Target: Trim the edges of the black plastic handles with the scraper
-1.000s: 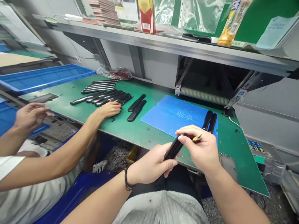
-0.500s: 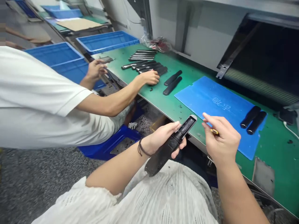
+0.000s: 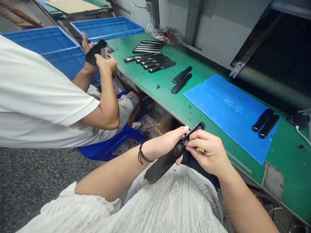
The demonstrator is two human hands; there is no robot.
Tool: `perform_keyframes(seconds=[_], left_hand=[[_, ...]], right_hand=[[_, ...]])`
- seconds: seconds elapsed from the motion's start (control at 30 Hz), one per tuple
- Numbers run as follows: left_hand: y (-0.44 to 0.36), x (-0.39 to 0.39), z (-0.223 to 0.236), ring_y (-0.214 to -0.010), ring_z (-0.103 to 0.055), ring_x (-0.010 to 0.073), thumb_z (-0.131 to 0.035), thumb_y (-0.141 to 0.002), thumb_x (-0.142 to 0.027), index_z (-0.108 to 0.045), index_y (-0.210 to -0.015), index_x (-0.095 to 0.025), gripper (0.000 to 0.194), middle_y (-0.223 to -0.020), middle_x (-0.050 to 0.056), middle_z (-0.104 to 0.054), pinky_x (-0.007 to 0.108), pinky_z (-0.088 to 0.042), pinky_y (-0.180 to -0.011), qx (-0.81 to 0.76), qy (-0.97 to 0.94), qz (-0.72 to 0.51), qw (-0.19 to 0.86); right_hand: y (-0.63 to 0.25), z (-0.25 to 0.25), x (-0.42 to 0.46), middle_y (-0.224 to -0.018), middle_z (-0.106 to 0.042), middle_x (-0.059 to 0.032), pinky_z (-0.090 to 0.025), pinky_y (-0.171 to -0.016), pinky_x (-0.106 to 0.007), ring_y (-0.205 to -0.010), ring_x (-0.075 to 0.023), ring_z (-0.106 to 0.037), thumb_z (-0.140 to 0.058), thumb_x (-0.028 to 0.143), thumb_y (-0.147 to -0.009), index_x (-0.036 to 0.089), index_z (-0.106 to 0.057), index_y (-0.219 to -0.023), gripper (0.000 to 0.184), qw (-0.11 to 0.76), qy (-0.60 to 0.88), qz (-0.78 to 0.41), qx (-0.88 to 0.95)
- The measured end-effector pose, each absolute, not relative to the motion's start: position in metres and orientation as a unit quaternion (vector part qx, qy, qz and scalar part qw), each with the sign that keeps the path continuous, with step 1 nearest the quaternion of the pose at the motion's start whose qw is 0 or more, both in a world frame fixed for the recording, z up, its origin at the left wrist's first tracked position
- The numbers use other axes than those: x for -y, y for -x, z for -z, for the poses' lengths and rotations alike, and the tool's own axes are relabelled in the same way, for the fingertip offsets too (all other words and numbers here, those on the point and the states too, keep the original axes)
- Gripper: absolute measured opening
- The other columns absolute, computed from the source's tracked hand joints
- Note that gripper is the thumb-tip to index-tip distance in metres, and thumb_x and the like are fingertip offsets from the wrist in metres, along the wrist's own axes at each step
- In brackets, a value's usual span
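Left hand [image 3: 163, 149]: fingers clenched around long black handle [image 3: 163, 166], which is held over lap, just beyond tabletop front edge. Right hand [image 3: 209, 152]: fingers pinch small yellow-tipped tool [image 3: 200, 149] close to handle's slotted upper end. Tabletop [image 3: 213, 94] edge runs just past both hands; green strip open before blue mat [image 3: 225, 113]. Two black handles [image 3: 264, 123] lie at mat's right end, two black handle pieces [image 3: 181, 79] left of mat. Farther, row of metal-and-black knives [image 3: 150, 60]; co-worker's hands [image 3: 103, 61] hold black piece [image 3: 93, 51] near blue crates [image 3: 107, 29].

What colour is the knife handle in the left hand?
The handle is black, best seen in the head view.
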State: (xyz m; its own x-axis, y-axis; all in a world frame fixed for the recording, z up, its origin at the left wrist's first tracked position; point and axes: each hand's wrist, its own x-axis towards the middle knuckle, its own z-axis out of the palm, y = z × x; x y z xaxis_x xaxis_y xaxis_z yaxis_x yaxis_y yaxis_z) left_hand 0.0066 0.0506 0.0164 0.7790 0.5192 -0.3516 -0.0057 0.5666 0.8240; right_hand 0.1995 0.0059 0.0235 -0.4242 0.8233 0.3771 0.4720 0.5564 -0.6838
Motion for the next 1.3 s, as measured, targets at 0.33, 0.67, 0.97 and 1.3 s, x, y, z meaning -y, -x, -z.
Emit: perform_keyframes(seconds=[0.33,0.67,0.97,1.3], left_hand=[[-0.003,-0.057,-0.011,-0.041,-0.06,0.0214,-0.03,-0.102,-0.069,-0.055,-0.094,-0.013,0.062,-0.066,0.006,-0.06,0.027,-0.04,-0.041,-0.344,-0.365,-0.078,0.862],[0.002,-0.055,0.009,-0.123,-0.064,0.0304,-0.052,-0.1,-0.068,-0.053,-0.142,-0.016,0.068,-0.128,0.018,-0.065,0.044,-0.053,-0.104,-0.244,-0.372,-0.479,0.757],[-0.037,-0.041,-0.006,-0.044,-0.028,0.0053,-0.063,-0.098,-0.059,-0.058,-0.13,-0.015,0.054,-0.063,-0.007,-0.032,0.018,-0.026,-0.042,-0.33,-0.3,-0.51,0.736],[-0.04,-0.022,-0.013,-0.048,-0.03,0.0057,-0.056,-0.104,-0.054,-0.062,-0.139,-0.01,0.057,-0.061,-0.005,-0.033,0.02,-0.026,-0.045,-0.319,-0.361,-0.445,0.755]], right_hand=[[-0.234,-0.017,-0.014,-0.125,-0.064,-0.003,-0.041,-0.071,-0.024,-0.095,-0.0098,-0.059,-0.067,0.019,-0.095,0.021,-0.072,-0.108,0.014,0.307,0.393,-0.009,0.867],[-0.207,0.011,0.028,-0.085,-0.058,-0.0033,-0.038,-0.069,-0.023,-0.077,-0.0076,-0.051,-0.062,0.015,-0.099,0.013,-0.062,-0.094,0.005,0.397,0.481,-0.166,0.764],[-0.202,-0.014,0.043,-0.095,-0.054,-0.0017,-0.042,-0.076,-0.02,-0.084,-0.0055,-0.05,-0.041,0.017,-0.107,0.016,-0.052,-0.108,0.01,0.34,0.52,-0.312,0.719],[-0.227,-0.06,-0.02,-0.08,-0.048,-0.0026,-0.019,-0.068,-0.027,-0.076,-0.0116,-0.033,-0.048,0.04,-0.11,0.013,-0.058,-0.096,0.032,0.263,0.44,0.154,0.845]])
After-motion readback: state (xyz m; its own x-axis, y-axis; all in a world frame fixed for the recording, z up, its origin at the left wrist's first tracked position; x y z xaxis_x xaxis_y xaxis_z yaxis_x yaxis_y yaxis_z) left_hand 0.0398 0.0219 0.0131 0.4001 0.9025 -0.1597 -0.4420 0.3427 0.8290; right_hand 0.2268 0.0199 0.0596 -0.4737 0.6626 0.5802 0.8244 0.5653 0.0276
